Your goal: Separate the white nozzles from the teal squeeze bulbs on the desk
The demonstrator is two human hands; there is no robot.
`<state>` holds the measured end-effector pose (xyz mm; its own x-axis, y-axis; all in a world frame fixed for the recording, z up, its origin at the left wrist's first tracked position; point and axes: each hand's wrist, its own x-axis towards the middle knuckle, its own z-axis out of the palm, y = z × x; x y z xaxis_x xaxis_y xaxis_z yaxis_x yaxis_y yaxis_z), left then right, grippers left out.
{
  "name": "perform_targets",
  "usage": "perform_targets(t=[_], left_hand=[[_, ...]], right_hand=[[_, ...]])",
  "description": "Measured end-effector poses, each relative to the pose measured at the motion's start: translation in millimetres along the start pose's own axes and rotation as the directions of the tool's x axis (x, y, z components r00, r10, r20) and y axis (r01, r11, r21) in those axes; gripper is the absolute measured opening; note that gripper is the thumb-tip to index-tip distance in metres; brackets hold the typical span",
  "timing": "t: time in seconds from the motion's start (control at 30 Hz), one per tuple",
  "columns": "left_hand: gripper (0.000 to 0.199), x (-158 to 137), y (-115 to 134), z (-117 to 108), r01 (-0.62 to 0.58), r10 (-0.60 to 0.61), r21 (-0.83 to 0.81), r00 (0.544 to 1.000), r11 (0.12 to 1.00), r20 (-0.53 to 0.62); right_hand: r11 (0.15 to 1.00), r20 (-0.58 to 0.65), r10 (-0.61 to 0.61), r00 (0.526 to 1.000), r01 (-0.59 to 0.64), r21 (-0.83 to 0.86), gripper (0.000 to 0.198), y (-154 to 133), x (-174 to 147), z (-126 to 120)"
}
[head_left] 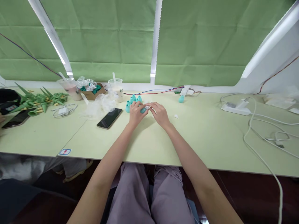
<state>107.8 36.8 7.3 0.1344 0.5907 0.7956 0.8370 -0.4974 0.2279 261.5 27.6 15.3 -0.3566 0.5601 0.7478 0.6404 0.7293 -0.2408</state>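
My left hand is closed round a small teal piece, which lies on its side in the fingers. A bit of white material shows at its right end, where my right hand pinches with thumb and forefinger; the fingers partly hide it. Right behind my left hand stand several similar teal hollow pieces with narrow necks, in a group. One more teal piece stands apart near the wall. To the right of my hands lies a small white scrap.
Left of my hands are a phone, crumpled clear plastic, a drink cup and a cardboard box. Green spiky pieces are piled farther left. A power strip and white cables lie at the right.
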Motion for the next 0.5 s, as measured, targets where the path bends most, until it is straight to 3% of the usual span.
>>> perform_targets(t=[0.27, 0.5], left_hand=[[0.03, -1.1, -1.3, -0.3, -0.047, 0.052, -0.049, 0.994, 0.998, 0.093], [0.035, -2.9, -1.2, 2.9, -0.051, 0.067, -0.112, 0.986, 0.992, 0.153]], right_hand=[[0.997, -0.146, 0.065, 0.987, -0.071, -0.034, 0.026, 6.9, -4.1, -3.7], [0.955, -0.144, -0.092, 0.985, 0.046, -0.294, 0.022, 8.2, -9.5, -0.6]])
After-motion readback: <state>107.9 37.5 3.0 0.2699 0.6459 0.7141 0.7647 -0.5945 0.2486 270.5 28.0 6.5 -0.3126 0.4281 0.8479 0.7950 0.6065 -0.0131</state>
